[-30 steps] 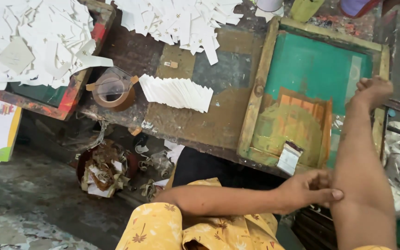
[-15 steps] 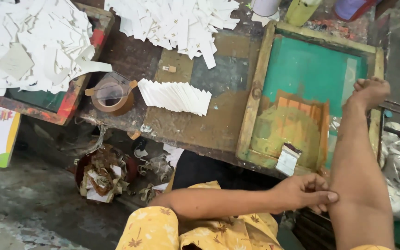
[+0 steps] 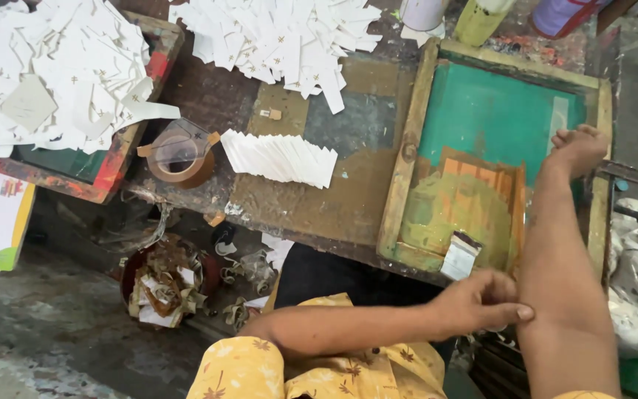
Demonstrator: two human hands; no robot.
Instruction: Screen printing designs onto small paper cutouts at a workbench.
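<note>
My right hand (image 3: 576, 148) lies on the right side of a wooden screen frame (image 3: 406, 155) with green mesh, fingers curled at its right rail. My left hand (image 3: 481, 303) reaches across my lap and presses its bunched fingertips against my right forearm (image 3: 563, 295); it holds nothing. A yellowish ink patch and an orange squeegee (image 3: 481, 185) lie on the mesh. A small white card (image 3: 458, 257) sits on the frame's near rail, just above my left hand.
A fanned row of white strips (image 3: 278, 157) lies on the stained bench beside a brown tape roll (image 3: 180, 157). Heaps of white printed strips (image 3: 282, 37) cover the far bench and a second frame (image 3: 116, 159) at left. Scrap-filled basket (image 3: 160, 284) on the floor.
My left hand has shifted slightly along my right forearm. My right hand stays on the frame.
</note>
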